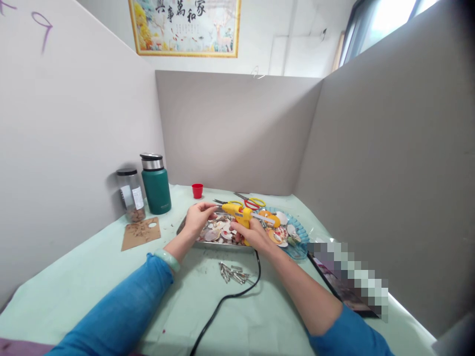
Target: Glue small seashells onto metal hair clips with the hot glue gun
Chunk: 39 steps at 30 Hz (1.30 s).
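Note:
My right hand (254, 234) is wrapped around the handle of a yellow hot glue gun (237, 211), whose nozzle points left. A pale glue stick (262, 217) sticks out of its back end. At the nozzle tip, my left hand (200, 217) is pinched closed; whatever it holds there is too small to make out. Below both hands lies a metal tray (222, 245) of seashells (218, 231). To the right, a blue scalloped plate (300, 237) bears more shells and orange pieces. The black cord (222, 299) runs from the gun toward the near edge.
Small metal clips (235, 273) lie in front of the tray. Behind it are scissors (256, 202) and a red cup (197, 191). On the left stand a green bottle (156, 190), a clear jar (129, 198) and brown cardboard (141, 234). A dark-framed flat object (345, 287) lies right; grey partitions surround the table.

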{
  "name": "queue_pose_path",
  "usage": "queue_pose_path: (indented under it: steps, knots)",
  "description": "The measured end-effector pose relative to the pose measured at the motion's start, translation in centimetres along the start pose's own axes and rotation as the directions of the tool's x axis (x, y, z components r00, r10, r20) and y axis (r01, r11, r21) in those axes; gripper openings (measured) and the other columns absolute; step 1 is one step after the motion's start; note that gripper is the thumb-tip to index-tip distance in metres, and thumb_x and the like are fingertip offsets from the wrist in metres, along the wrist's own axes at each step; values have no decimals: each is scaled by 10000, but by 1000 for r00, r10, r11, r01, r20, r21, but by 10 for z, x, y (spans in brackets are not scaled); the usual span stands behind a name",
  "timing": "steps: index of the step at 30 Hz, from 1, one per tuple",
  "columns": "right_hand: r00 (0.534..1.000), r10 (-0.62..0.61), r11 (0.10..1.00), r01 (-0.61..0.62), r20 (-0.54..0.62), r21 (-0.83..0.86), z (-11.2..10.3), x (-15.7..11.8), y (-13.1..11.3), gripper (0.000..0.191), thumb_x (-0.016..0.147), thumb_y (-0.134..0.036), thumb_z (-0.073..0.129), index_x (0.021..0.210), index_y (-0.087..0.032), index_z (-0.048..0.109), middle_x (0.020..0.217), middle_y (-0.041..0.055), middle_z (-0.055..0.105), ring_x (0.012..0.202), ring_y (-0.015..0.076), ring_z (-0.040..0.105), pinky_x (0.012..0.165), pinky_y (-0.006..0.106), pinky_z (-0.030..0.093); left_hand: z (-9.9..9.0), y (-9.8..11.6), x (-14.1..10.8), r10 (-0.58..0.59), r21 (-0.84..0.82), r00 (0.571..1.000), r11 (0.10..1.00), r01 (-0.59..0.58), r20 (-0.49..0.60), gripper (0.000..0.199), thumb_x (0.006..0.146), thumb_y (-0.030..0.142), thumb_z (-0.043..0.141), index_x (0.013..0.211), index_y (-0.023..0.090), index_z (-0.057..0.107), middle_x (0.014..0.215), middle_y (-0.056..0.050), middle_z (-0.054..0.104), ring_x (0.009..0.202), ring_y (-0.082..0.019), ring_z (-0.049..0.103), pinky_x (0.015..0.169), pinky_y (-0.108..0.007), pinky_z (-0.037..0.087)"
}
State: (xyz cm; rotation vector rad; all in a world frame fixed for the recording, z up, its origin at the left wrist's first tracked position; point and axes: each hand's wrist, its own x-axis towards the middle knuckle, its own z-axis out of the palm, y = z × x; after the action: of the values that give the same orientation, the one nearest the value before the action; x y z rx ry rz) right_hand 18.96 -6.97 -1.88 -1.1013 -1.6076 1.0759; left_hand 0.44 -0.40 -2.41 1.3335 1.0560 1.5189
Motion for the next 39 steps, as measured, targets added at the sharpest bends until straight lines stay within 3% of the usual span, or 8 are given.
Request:
queue_pose_path:
  steps: [15,27,32,39]
  knots:
    - [1000,14,1000,-14,-4,18,1,-1,0,235,772,-380,583,810,-148,592,510,-19,547,450,101,473,453,214,366,0,-2,0,11,11,1000,1000,-11,24,322,587,347,765,785,113,666,618,-31,659,534,-126,596,569,-249,481]
    - [996,-75,997,76,55,-24,-1,2,5,205,783,-374,575,788,-170,566,506,-22,541,477,118,487,486,227,387,1,2,-2,-16,-15,1000,1000,16,-7,303,569,323,767,757,110,660,591,-18,643,507,-120,580,535,-241,467]
    - [999,-48,999,48,20,-13,1,1,5,194,788,-354,564,810,-161,571,494,-24,531,464,115,485,480,226,385,1,3,-2,-24,-32,1000,999,24,-4,324,549,330,782,759,113,666,604,-19,651,520,-120,586,555,-244,471]
    - [995,-80,997,80,55,0,0,1,4,217,783,-381,577,803,-166,564,498,-29,533,466,111,481,488,226,390,1,3,-2,-14,-35,1000,999,14,5,306,556,324,776,753,117,669,619,-24,659,523,-123,587,558,-250,471]
